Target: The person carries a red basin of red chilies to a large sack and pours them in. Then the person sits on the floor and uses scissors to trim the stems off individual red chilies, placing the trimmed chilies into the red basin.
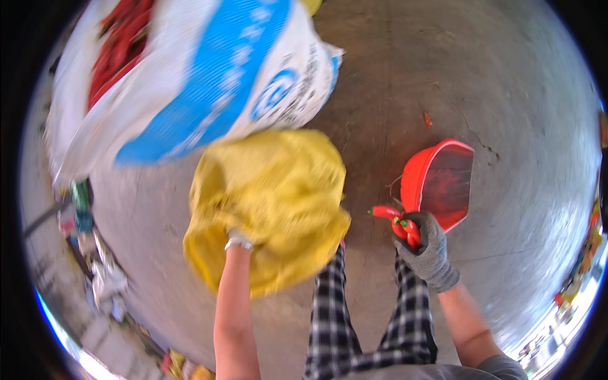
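My right hand (pixel 425 254), in a grey knit glove, is closed around several red chili peppers (pixel 405 229) with green stem ends. Just beyond the glove, a red plastic container (pixel 419 171) lies tipped on its side, its opening facing right. A yellow woven sack (pixel 280 185) stands before me on the left. My left hand (pixel 237 237) reaches into its folds; only the wrist area with a pale band shows, and the fingers are hidden. Behind the yellow sack rises a large white woven sack (pixel 166 76) with a blue stripe and printed writing. More red peppers (pixel 121 50) show in its open mouth.
A small reddish scrap (pixel 427 119) lies on the grey concrete floor (pixel 517 190). Mixed bags and clutter (pixel 102 270) line the left edge. Further colourful items (pixel 577 266) sit along the right rim. My legs in checked trousers (pixel 332 313) stand close to the yellow sack.
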A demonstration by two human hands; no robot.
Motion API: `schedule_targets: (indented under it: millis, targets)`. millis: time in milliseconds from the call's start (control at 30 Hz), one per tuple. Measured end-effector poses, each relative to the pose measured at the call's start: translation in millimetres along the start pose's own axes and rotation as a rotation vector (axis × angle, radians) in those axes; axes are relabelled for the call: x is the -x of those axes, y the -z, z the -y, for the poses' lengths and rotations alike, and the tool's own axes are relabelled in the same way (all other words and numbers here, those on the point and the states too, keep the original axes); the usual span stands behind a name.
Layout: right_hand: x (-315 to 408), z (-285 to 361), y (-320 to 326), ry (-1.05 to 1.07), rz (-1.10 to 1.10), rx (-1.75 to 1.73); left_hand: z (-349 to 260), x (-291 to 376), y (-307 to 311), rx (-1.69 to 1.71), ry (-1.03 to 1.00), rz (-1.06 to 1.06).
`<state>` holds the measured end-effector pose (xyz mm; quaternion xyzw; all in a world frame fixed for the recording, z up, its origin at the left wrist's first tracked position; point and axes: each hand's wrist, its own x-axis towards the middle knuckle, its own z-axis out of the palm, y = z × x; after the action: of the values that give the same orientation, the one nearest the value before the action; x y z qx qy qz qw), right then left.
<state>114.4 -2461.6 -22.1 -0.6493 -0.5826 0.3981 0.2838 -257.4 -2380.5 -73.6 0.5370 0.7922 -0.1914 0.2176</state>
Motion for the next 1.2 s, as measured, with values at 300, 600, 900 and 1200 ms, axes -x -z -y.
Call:
schedule_targets:
  millis: [300, 600, 900, 1200]
  targets:
    - [-48, 189, -132, 0.644, 0.713, 0.776, 96, 121, 16, 0.141, 0.01, -0.836]
    - [-38, 100, -68, -0.115, -0.002, 0.597, 140, 98, -72, 1.546, 0.556, -0.174]
    - [-103, 128, -44, -0.283, 0.015, -0.058, 143, 153, 90, 1.804, 0.14, -0.417]
    - [-69, 151, 27, -0.416, -0.03, -0.428, 136, 159, 108, 1.993, 0.241, -0.401]
